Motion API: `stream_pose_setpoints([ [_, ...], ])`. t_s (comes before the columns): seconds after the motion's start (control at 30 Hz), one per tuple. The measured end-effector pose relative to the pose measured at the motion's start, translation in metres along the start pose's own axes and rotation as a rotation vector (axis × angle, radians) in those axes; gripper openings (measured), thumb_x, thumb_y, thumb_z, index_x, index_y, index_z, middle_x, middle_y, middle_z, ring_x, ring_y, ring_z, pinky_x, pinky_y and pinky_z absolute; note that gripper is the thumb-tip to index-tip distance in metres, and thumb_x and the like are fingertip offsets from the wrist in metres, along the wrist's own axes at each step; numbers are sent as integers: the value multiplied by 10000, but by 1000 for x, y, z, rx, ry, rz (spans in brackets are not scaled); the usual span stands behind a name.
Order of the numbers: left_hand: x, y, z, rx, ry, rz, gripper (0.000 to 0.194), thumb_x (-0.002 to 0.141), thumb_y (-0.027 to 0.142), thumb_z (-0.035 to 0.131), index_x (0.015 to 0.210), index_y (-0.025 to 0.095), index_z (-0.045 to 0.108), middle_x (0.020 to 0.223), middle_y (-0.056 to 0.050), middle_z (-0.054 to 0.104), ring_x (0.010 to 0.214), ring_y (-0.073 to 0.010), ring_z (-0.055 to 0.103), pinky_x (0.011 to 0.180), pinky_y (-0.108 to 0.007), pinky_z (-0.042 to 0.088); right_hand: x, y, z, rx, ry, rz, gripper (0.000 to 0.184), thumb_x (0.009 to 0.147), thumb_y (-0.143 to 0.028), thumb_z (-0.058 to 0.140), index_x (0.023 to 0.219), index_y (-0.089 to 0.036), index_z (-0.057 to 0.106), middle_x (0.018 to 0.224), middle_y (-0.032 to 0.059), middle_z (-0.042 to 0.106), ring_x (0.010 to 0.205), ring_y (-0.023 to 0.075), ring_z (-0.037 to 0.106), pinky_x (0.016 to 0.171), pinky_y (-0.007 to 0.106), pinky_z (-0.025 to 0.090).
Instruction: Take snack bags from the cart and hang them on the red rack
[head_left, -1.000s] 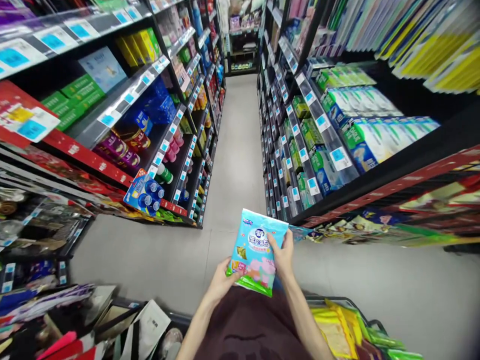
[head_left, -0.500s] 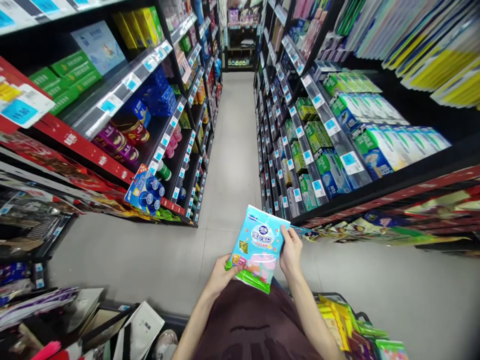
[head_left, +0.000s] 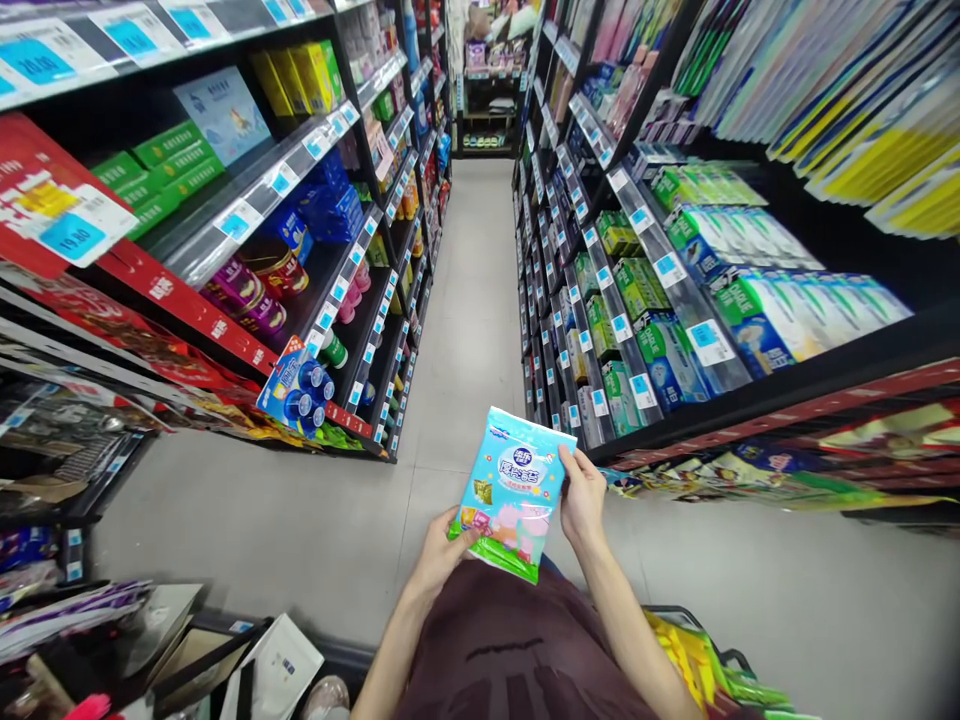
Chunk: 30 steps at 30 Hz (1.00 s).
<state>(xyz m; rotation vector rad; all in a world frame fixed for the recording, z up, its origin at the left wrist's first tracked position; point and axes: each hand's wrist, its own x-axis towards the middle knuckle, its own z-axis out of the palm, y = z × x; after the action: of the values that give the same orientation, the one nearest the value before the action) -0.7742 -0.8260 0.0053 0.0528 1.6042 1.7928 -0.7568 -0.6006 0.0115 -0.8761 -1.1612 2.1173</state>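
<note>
A light-blue snack packet (head_left: 517,495) with a green lower edge and cartoon print is held in front of my body, its printed face up and slightly tilted. My left hand (head_left: 442,548) grips its lower left corner, the thumb lying on the front. At the upper right edge, my right hand (head_left: 583,492) pinches the packet, with the fingers partly hidden behind it. Below the packet is the dark brown clothing (head_left: 510,650) I wear.
Shelves of boxes (head_left: 180,165) flank an aisle floor (head_left: 472,300) on the left, and shelves of toothpaste boxes (head_left: 810,310) on the right. Yellow packets (head_left: 686,655) fill a black-rimmed basket at lower right. White packages (head_left: 274,665) stand at lower left.
The view has tilted up slightly, so the shelves sit lower in the picture and the basket shows less. Both hands keep their hold on the packet, which has barely moved.
</note>
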Motion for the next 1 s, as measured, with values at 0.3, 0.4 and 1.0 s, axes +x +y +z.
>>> stream_pose_setpoints([
  [0.3, 5, -5, 3, 2, 74, 21, 488, 741, 435, 736, 1091, 121, 602, 967, -110, 697, 787, -211, 661, 612, -262, 532, -3, -5, -4, 34, 42, 25, 263, 697, -389, 760, 818, -163, 701, 760, 3, 685, 619, 122, 561, 585, 238, 454],
  [0.4, 4, -10, 4, -17, 86, 28, 471, 776, 427, 708, 1112, 118, 592, 975, -127, 701, 792, -210, 668, 620, -253, 530, -3, -5, -8, 50, 62, 41, 266, 688, -387, 767, 813, -163, 696, 749, -2, 677, 610, 116, 552, 575, 231, 447],
  [1.0, -9, -10, 24, 308, 224, 550, 31, 790, 229, 700, 812, 208, 692, 820, -42, 666, 793, -173, 624, 734, -287, 490, -3, 8, -28, 129, -118, 226, 398, 767, -533, 631, 1024, -230, 644, 1091, 72, 689, 909, 239, 652, 755, 376, 522],
])
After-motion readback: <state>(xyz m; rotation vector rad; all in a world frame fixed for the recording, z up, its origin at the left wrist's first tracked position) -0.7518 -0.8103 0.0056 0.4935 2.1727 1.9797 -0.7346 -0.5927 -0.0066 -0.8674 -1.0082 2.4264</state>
